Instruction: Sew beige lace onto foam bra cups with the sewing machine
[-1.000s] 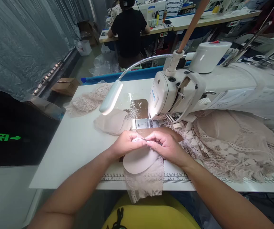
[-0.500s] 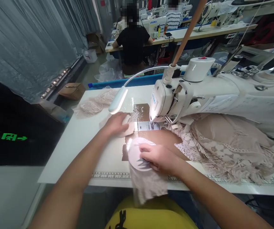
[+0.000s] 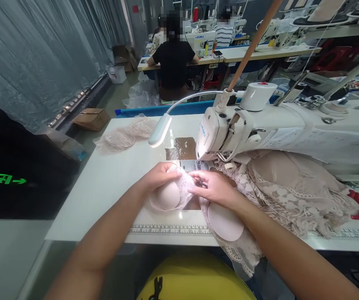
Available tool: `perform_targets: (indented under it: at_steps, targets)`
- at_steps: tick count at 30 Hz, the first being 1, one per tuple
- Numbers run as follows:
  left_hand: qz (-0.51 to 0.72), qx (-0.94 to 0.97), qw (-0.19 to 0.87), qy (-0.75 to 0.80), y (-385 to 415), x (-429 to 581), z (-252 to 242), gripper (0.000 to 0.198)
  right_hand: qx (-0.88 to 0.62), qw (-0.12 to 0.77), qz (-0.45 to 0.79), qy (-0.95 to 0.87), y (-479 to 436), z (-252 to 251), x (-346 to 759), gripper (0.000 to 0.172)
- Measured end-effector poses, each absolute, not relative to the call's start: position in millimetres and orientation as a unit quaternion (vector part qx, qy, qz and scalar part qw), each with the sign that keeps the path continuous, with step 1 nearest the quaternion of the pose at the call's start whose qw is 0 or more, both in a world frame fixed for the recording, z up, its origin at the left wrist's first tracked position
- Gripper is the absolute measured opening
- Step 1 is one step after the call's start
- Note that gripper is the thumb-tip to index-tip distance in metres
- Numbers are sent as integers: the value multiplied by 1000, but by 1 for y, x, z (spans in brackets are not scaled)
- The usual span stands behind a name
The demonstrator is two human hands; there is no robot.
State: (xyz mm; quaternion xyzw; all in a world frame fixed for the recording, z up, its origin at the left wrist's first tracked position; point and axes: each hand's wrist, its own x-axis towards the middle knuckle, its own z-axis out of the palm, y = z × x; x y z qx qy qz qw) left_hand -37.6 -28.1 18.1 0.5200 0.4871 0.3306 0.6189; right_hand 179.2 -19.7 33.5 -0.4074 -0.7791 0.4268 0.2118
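Note:
My left hand (image 3: 157,177) is closed over the top of a beige padded cup (image 3: 168,196) wrapped in lace, just in front of the sewing machine's needle. My right hand (image 3: 212,187) pinches the lace edge (image 3: 187,179) of that same piece between thumb and fingers, with a small dark tool under the fingers. A second padded cup (image 3: 224,221) with lace trim lies under my right wrist and hangs over the table's front edge. The white sewing machine (image 3: 260,125) stands right behind both hands.
A heap of lace garments (image 3: 292,187) lies under the machine arm at the right. More lace pieces (image 3: 126,133) lie at the table's far left. A gooseneck lamp (image 3: 160,130) hangs over the work. A printed ruler (image 3: 169,230) runs along the table's front. Other people sit at machines behind.
My left hand reached left to the pile, then came back with a second lace-covered cup. The first cup moved right, under my right wrist. Both hands now meet on the new piece.

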Motion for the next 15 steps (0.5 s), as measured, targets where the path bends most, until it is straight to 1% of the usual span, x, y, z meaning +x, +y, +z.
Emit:
perform_targets:
  at_steps: [1,2,3,4,7,9,12,15]
  targets:
    - [329,530,614,484,-29,-37,20,23,-400,228,431,-776,-19,29,173,19]
    - [327,548,598,484,-30,-37,21,19,-396,249,430,-772,-18,24,168,22]
    - [328,573,571,488,-31,-38,23,16,-395,267,432,-766,-18,20,164,28]
    - [331,602,535,491,-32,-39,25,16,-394,277,440,-758,-19,16,162,33]
    - [338,680,436,484,-35,-41,30,30,-378,267,488,-740,-20,11,162,37]
    - [324,704,406,484,-36,-39,31,35,-370,253,512,-733,-21,12,163,35]
    - [296,693,422,504,-35,-35,28,38,-367,251,521,-728,-21,16,165,29]
    - [289,644,503,499,-33,-32,22,29,-357,252,511,-740,-20,17,168,25]
